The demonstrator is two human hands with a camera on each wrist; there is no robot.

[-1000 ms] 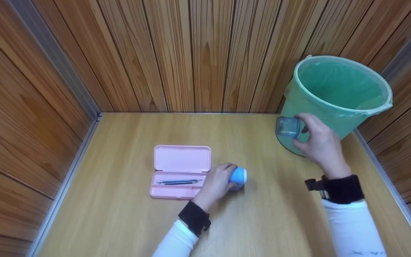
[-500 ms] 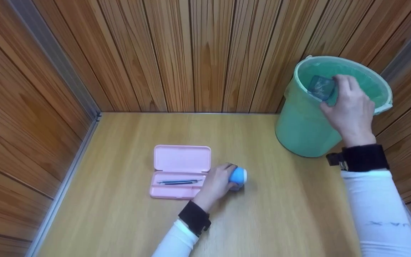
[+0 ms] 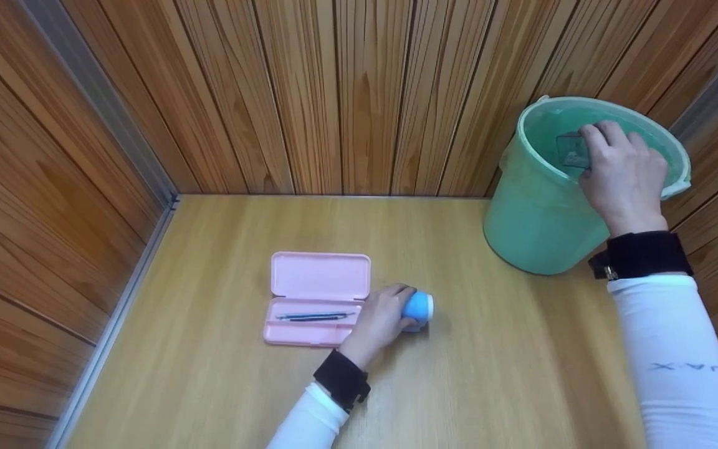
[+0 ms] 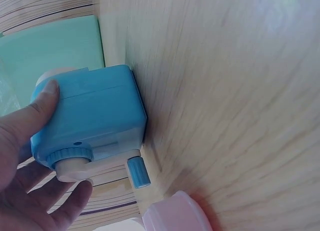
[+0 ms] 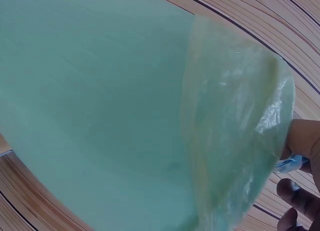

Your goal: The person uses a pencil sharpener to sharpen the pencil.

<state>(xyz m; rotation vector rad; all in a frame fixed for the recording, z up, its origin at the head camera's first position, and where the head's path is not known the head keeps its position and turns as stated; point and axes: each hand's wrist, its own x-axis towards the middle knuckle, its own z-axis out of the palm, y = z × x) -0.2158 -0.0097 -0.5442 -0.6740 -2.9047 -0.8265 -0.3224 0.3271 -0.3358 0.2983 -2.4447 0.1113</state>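
Note:
My left hand (image 3: 379,321) grips a blue crank-handled pencil sharpener (image 4: 95,108) on the table. In the left wrist view the thumb lies over its body, and the crank handle (image 4: 138,172) points toward a pink pencil case. At the right, my right hand (image 3: 628,178) holds the sharpener's clear shavings drawer (image 3: 572,151) within the mouth of a green bin (image 3: 536,231). Only a sliver of that drawer (image 5: 289,164) shows in the right wrist view, behind the bin's rim. What lies inside the drawer is too small to make out.
The pink pencil case (image 3: 320,277) lies open left of the sharpener, with slim pencils (image 3: 312,317) in it. A thin plastic liner (image 5: 235,121) folds over the bin's rim. Wood-panelled walls (image 3: 368,93) stand behind and at both sides of the table.
My right hand has carried the clear drawer up and to the right, from in front of the bin into its mouth, where it has tilted. The left hand stays on the sharpener.

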